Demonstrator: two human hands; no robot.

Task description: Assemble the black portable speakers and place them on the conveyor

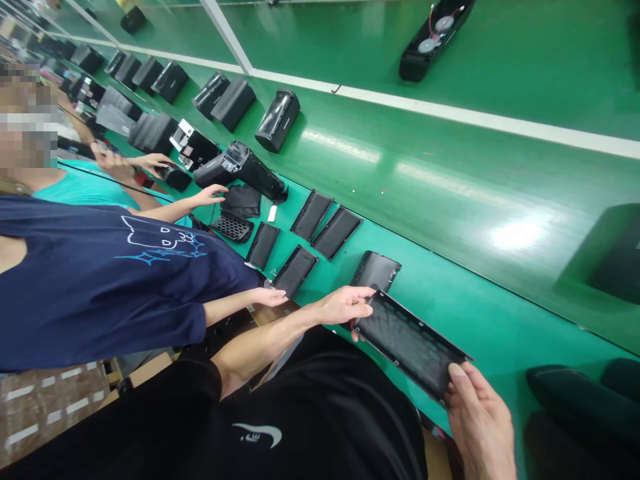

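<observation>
A black curved speaker grille (407,343) is stretched between my two hands, its hollow inner side and small clip tabs facing up. My left hand (345,307) pinches its far-left end, thumb on top. At the opposite end, my right hand (477,407) grips the corner with the thumb over the inside face. Just behind my left hand lies another black curved cover (377,270) on the green bench (450,293). Further left rest several similar panels, among them one panel (336,232) and another panel (295,270) by a co-worker's hand (270,297).
A co-worker in a dark blue shirt (100,280) stands close on my left. Black speaker housings (277,120) line the green conveyor belt (350,147), past a white rail (400,103). An open housing with wired drivers (435,40) lies beyond. Dark shapes (575,407) sit at right.
</observation>
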